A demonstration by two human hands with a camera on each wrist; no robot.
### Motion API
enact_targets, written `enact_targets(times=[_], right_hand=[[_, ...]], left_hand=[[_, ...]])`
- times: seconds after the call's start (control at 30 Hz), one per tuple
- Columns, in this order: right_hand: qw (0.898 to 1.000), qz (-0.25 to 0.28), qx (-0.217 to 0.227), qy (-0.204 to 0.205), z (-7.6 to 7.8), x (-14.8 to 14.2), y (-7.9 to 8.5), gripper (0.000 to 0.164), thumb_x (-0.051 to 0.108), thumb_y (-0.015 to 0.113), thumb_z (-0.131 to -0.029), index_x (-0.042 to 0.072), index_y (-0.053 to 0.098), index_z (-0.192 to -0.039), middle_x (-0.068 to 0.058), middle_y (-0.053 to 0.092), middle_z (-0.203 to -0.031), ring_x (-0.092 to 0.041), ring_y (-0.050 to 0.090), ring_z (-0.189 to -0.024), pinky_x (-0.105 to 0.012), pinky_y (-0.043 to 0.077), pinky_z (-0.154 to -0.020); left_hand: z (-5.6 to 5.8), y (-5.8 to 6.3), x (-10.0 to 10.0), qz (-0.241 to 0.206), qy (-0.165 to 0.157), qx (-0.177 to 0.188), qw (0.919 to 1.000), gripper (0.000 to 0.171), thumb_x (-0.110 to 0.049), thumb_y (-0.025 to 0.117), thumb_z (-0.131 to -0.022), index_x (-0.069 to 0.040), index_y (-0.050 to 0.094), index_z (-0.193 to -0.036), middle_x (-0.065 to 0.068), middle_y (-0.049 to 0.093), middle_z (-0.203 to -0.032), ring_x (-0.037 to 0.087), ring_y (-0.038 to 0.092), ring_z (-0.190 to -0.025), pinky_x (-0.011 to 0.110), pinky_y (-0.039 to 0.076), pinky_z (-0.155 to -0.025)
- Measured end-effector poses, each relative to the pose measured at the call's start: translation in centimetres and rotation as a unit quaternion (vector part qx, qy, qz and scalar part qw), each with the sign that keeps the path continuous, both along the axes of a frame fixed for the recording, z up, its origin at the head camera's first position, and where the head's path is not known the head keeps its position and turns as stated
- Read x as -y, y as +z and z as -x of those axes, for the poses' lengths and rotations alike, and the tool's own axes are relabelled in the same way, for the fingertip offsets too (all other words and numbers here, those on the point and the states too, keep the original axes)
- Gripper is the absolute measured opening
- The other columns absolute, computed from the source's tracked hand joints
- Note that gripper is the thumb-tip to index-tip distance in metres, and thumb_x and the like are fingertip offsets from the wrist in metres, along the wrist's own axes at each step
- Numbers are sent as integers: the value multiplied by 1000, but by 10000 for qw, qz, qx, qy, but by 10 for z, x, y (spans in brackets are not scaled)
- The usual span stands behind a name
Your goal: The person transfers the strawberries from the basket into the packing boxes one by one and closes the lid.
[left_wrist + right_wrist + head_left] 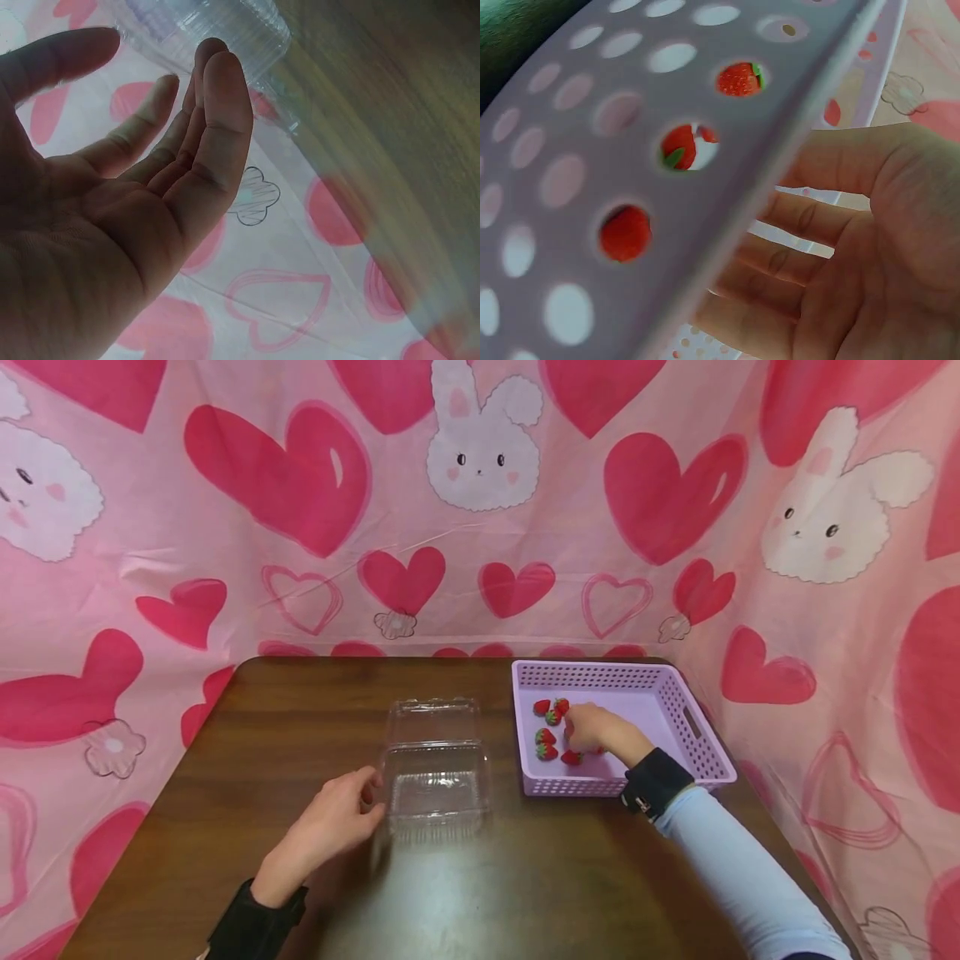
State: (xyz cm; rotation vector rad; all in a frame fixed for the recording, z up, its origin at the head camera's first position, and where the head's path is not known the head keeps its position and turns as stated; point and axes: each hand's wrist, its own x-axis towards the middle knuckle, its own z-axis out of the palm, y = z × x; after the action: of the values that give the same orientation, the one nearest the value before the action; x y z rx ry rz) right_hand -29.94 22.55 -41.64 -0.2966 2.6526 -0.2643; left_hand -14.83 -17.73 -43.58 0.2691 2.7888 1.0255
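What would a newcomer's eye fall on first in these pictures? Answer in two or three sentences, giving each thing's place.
First the pink cloth backdrop with red hearts and white rabbits behind the brown table. Next the lilac basket at the table's right, with small red strawberries inside, where the right hand reaches. The left hand rests beside a clear plastic clamshell box.

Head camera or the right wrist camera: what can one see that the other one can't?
Only the head view shows the left hand touching the open clear plastic box on the brown table, and the pink cloth with hearts and bunnies.

Only the right wrist view looks through the round holes in the basket's wall at strawberries and shows the palm of the right hand, its fingers loosely bent.

Both show the purple basket, the strawberries inside it, and the right hand reaching in.
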Motion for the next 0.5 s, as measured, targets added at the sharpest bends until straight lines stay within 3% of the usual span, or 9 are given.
enact_targets(times=[0.2, 0.5], right_hand=[[9995, 194, 166, -168, -5, -3, -2, 11, 5, 73, -86, 3, 67, -96, -9, 62, -86, -23, 59, -71, -33, 49, -56], [9990, 303, 303, -143, -10, -5, -9, 23, 6, 77, -90, 0, 68, -111, -10, 65, -91, -26, 63, -76, -38, 57, -64]], left_hand=[[-2, -3, -2, -154, 155, 189, 9996, 53, -8, 75, -94, 5, 53, -141, 7, 59, -89, 20, 54, -71, 34, 50, -60], [-4, -12, -5, -359, 320, 316, 9983, 58, -5, 75, -93, 3, 49, -145, 7, 56, -87, 20, 55, -72, 33, 51, -58]])
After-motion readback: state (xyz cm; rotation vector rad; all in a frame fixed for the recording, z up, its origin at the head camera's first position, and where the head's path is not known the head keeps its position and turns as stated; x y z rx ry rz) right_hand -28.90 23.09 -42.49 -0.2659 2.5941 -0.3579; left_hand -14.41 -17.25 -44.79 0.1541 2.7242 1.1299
